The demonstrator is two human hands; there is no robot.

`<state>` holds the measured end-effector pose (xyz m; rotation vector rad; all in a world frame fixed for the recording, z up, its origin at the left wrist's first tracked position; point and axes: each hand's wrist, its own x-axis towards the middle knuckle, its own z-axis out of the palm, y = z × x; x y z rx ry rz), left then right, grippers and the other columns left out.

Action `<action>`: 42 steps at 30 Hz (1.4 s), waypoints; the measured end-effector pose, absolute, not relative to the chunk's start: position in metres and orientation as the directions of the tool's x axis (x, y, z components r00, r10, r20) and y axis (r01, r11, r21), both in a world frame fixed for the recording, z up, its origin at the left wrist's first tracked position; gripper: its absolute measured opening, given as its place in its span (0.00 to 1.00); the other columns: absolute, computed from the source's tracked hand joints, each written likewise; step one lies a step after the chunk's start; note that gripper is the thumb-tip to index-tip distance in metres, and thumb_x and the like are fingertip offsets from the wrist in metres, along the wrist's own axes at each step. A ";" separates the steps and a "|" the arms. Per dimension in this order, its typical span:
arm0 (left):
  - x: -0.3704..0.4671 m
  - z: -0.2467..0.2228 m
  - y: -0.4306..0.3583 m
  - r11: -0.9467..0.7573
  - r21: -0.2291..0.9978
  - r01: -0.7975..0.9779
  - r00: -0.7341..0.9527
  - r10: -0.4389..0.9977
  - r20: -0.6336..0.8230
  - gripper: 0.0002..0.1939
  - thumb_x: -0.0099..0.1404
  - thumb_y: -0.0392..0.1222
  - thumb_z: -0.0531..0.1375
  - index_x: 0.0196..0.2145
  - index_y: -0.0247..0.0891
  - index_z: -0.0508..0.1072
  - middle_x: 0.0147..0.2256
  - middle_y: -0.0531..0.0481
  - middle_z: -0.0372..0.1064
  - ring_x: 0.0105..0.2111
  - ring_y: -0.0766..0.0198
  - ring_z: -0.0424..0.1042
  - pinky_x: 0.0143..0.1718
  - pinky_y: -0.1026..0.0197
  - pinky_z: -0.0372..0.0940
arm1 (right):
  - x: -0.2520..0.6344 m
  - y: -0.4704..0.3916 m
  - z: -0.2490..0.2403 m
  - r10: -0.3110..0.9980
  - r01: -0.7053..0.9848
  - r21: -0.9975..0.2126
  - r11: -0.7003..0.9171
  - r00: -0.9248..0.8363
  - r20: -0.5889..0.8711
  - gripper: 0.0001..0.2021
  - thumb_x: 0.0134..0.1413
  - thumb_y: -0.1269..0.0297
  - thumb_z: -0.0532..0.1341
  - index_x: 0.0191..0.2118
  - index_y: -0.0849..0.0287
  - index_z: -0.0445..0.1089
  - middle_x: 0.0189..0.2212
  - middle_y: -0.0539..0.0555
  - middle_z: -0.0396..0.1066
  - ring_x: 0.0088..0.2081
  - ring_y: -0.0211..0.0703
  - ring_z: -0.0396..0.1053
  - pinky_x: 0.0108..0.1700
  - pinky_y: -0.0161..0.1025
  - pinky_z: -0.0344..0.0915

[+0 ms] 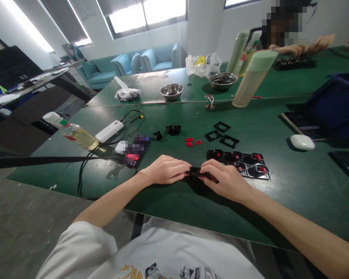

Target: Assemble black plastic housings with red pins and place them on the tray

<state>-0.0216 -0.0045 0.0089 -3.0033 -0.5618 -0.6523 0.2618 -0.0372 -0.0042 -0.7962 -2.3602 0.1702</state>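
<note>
One black part (194, 171) is held above the worktop (163, 197), near the middle of its near edge. Its left end is pinched by the left hand's (168, 170) fingers, its right end by the right hand's (228, 180). Three flat black frames (236, 143) are laid beyond the right hand. Black units (244, 157) are grouped just beside it, at least five red inserts visible. Small red pieces (189, 144) are clustered beyond the part; exact count can't be told. Two metal bowls (171, 96) are placed farther back.
</note>
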 end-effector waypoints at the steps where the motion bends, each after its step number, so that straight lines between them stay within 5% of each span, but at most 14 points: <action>1: -0.022 0.009 -0.005 -0.935 0.063 0.349 0.848 0.343 0.404 0.14 0.80 0.44 0.54 0.50 0.37 0.77 0.50 0.44 0.82 0.42 0.62 0.84 0.44 0.61 0.76 | 0.262 -0.037 -0.004 0.585 0.501 -0.310 0.808 -0.616 0.528 0.03 0.72 0.65 0.59 0.45 0.56 0.70 0.42 0.54 0.77 0.27 0.35 0.71 0.28 0.34 0.67; 42: -0.019 0.005 -0.007 -0.923 0.066 0.380 0.832 0.372 0.412 0.17 0.82 0.48 0.52 0.46 0.38 0.78 0.40 0.46 0.84 0.36 0.63 0.83 0.40 0.64 0.73 | 0.260 -0.039 -0.004 0.585 0.474 -0.343 0.811 -0.631 0.510 0.02 0.72 0.66 0.58 0.45 0.56 0.68 0.41 0.54 0.77 0.26 0.35 0.69 0.28 0.35 0.65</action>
